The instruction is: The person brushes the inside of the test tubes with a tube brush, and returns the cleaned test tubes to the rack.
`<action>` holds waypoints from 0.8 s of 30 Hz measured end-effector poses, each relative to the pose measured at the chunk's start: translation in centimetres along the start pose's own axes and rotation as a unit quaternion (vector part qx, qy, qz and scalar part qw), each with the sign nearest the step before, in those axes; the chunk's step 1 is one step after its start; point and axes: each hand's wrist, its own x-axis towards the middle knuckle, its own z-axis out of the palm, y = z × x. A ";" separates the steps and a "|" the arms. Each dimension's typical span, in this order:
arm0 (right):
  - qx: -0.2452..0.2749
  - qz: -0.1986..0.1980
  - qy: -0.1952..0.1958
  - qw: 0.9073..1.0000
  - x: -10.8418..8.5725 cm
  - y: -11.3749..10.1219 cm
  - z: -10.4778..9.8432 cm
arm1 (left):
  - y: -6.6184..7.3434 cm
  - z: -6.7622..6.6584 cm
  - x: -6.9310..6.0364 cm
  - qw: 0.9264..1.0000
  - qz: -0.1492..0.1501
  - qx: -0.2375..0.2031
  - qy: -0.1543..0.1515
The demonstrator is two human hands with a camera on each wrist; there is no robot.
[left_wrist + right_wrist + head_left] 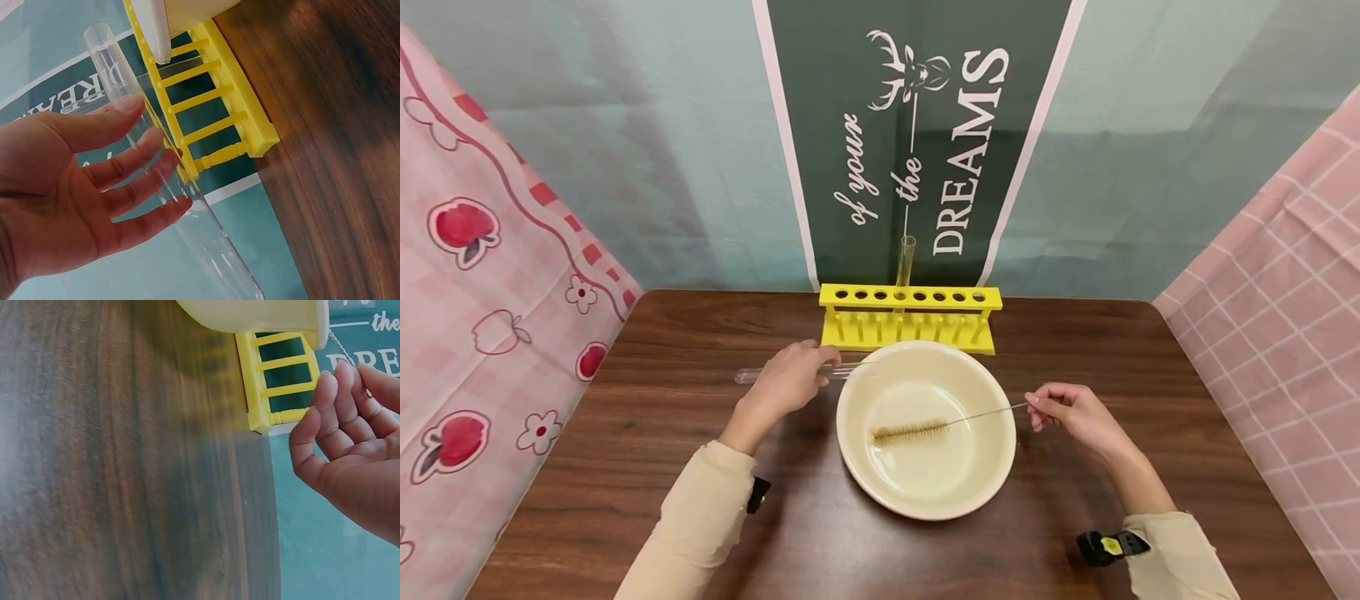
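My left hand (792, 377) grips a clear glass test tube (105, 53) between thumb and fingers. In the head view the tube lies nearly level, its open end over the left rim of a cream basin (925, 505). My right hand (1070, 414) pinches the thin twisted wire handle of a test tube brush (910, 431) just beyond the basin's right rim. The brush's tan bristles are over the inside of the basin, pointing left. In the right wrist view only a short piece of the wire shows at the fingertips (345, 367).
Behind the basin stands a yellow test tube rack (910, 297) with one upright clear test tube (906, 258) in it. All stand on a dark wood table (625, 467). Hanging cloths (700, 167) close off the back and both sides.
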 end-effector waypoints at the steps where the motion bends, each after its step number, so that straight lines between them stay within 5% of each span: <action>1: -0.001 0.003 -0.007 1.000 0.0 -0.1 -0.1 | 0.0 0.0 0.0 1.000 0.001 0.000 0.000; 9: -0.013 -0.003 -0.073 0.997 0.2 -0.1 -1.1 | 0.1 0.0 -0.1 1.000 0.000 -0.012 -0.018; 14: -0.006 0.005 -0.049 0.999 0.0 0.1 -1.1 | 0.2 0.0 -0.3 1.000 0.010 -0.015 -0.023; 24: 0.091 -0.001 -0.024 0.996 -0.4 0.4 -2.2 | 0.3 0.2 -0.6 0.999 0.018 -0.017 -0.045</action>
